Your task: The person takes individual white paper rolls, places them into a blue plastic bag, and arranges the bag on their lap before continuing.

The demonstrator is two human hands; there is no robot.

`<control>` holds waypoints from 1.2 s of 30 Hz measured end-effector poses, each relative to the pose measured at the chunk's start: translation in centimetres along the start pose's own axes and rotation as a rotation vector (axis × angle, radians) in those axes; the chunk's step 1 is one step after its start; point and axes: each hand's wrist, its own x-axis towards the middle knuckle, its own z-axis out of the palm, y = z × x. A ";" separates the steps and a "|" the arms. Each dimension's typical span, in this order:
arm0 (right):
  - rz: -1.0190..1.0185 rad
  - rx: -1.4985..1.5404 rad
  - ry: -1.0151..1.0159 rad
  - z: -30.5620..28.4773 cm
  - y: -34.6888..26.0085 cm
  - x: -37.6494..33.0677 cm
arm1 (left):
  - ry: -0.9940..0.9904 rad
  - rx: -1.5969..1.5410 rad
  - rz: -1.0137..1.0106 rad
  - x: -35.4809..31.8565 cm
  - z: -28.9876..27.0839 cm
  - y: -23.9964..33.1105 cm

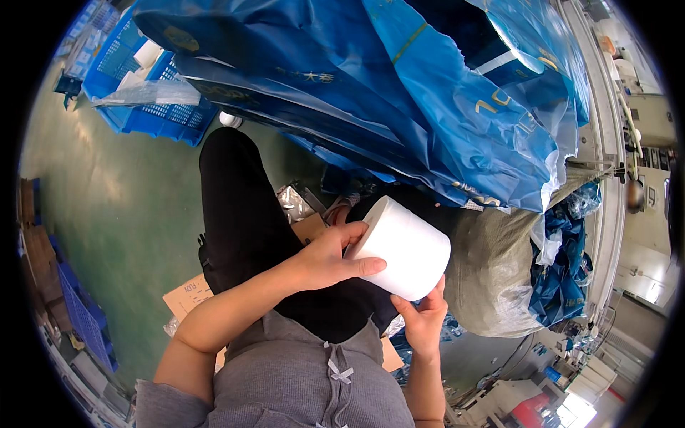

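Observation:
A white paper roll (407,250) is held tilted above my lap, between both hands. My left hand (332,257) grips its left end, with the thumb on the outer side and the fingers over the end face. At the lower right end, my right hand (426,317) is closed on the roll's edge, its thumb low and some fingers hidden behind the roll. Just beyond the roll, a large blue printed plastic sheet (321,93) spreads across the top of the view, creased and torn at its right side.
A blue plastic crate (153,107) with white rolls and clear film stands at the far left. To the right sits a grey-green sack (492,271) beside crumpled blue film scraps (564,271). Flattened cardboard (187,296) lies by my left leg. A metal machine rail (606,143) runs along the right.

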 end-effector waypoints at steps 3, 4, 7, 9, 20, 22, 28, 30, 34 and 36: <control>-0.029 -0.057 0.008 0.2 -0.2 0.0 | -0.015 -0.028 -0.019 0.0 -0.2 0.3; 0.000 0.026 0.016 0.4 -0.4 0.0 | -0.024 -0.037 -0.018 0.0 -0.2 0.6; 0.132 0.280 0.026 0.3 -0.6 0.0 | -0.041 0.005 0.036 -0.2 -0.3 0.3; 0.200 0.377 0.063 0.5 -1.0 0.1 | -0.066 0.040 0.046 -0.3 -0.4 0.1; -0.151 -0.274 0.065 0.5 0.0 0.1 | 0.015 -0.008 0.055 -0.1 0.0 -0.2; -0.203 -0.367 0.078 0.7 -0.2 0.2 | 0.036 -0.028 0.043 -0.1 0.0 -0.4; -0.327 -0.579 0.120 0.8 0.2 0.3 | 0.054 -0.172 0.031 0.0 0.3 -0.4; -0.339 -0.602 0.109 0.6 0.6 0.2 | 0.027 -0.150 0.022 0.0 0.3 -0.2; 0.034 0.243 0.050 0.5 0.9 -0.5 | -0.022 0.251 0.123 -0.4 -0.3 -0.1; 0.184 0.691 0.032 0.1 0.4 -0.1 | -0.071 0.464 0.235 -0.5 -0.4 -0.5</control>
